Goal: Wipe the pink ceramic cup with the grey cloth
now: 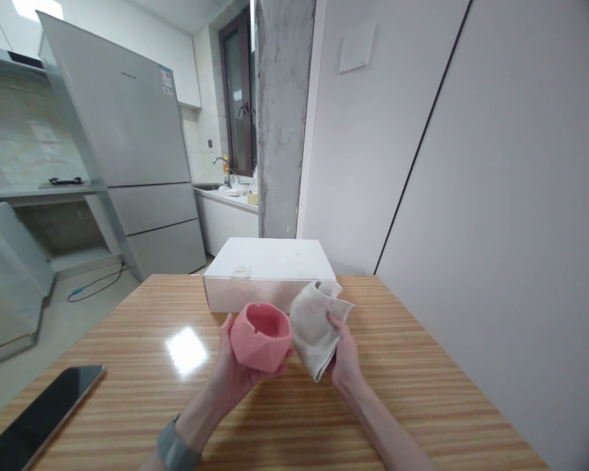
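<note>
A pink faceted pot (261, 350) with an uneven, notched rim is held above the table by my left hand (236, 373). The fingers wrap under and around it, and the pot tilts so that its opening shows. On its right side, my right hand (344, 350) grips a folded light-grey cloth (317, 327), thumb on top and the other fingers mostly hidden behind. Cloth and pot are very close together; I cannot tell whether they touch. A grey band circles my left wrist.
Behind my hands a white box (269, 260) lies on the wood-grain table (142, 327). A dark phone (44, 412) rests at the table's left edge. Past the table stand a grey fridge (122, 118), a concrete pillar (285, 118) and a sink counter. White panels rise on the right.
</note>
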Demonstrator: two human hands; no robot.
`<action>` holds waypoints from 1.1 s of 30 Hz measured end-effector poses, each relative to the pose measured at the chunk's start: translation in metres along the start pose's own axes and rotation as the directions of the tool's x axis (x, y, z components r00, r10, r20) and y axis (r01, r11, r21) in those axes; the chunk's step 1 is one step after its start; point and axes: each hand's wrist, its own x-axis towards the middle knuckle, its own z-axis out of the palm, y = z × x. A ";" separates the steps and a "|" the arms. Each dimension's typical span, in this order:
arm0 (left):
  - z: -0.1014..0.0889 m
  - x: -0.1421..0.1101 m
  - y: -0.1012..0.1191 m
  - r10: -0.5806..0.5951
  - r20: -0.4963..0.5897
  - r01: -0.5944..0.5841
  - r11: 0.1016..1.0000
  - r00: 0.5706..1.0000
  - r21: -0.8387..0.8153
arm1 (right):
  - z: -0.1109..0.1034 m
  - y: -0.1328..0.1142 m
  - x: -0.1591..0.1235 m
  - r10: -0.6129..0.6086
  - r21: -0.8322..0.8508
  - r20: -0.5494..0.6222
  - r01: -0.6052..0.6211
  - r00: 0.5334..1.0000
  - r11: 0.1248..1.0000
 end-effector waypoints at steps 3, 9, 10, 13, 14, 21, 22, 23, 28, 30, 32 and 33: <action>-0.002 -0.001 0.000 -0.116 0.081 0.111 0.992 0.990 0.060 | 0.003 -0.009 -0.004 0.249 0.117 0.261 -0.286 0.933 0.951; -0.006 0.000 -0.002 -0.346 0.147 0.306 0.922 0.927 0.239 | 0.008 -0.023 -0.026 0.178 -0.102 0.641 -0.147 0.746 0.984; -0.007 0.000 -0.003 -0.361 0.149 0.320 0.916 0.921 0.243 | 0.008 -0.022 -0.027 0.152 -0.110 0.632 -0.106 0.760 0.988; -0.006 0.002 -0.006 -0.358 0.161 0.318 0.920 0.920 0.230 | 0.011 -0.012 -0.026 0.158 -0.088 0.523 -0.132 0.837 0.987; -0.006 0.003 -0.007 -0.349 0.153 0.313 0.924 0.924 0.219 | 0.012 -0.007 -0.025 0.177 -0.079 0.478 -0.159 0.860 0.984; -0.001 0.006 -0.011 -0.082 -0.083 0.095 0.981 0.993 0.168 | 0.022 0.014 -0.023 0.197 0.054 0.359 -0.231 0.912 0.971; -0.001 0.007 -0.011 -0.053 -0.102 0.071 0.982 0.993 0.174 | 0.023 0.018 -0.023 0.194 0.070 0.340 -0.231 0.920 0.970; -0.001 0.008 -0.011 -0.031 -0.109 0.050 0.983 0.994 0.177 | 0.023 0.021 -0.023 0.189 0.085 0.308 -0.225 0.932 0.971; -0.001 0.013 -0.017 0.159 -0.107 -0.137 0.973 0.981 0.185 | 0.023 0.034 -0.027 0.107 0.125 0.155 -0.127 0.982 0.984; 0.002 0.011 -0.021 0.289 -0.109 -0.262 0.942 0.951 0.208 | 0.024 0.032 -0.030 0.079 0.118 0.163 -0.099 0.984 0.988; 0.008 0.008 -0.025 0.371 -0.069 -0.349 0.912 0.926 0.217 | 0.025 0.027 -0.032 0.057 0.104 0.163 -0.074 0.985 0.992; 0.010 0.006 -0.025 0.381 -0.039 -0.365 0.907 0.924 0.212 | 0.025 0.025 -0.032 0.051 0.095 0.157 -0.067 0.986 0.993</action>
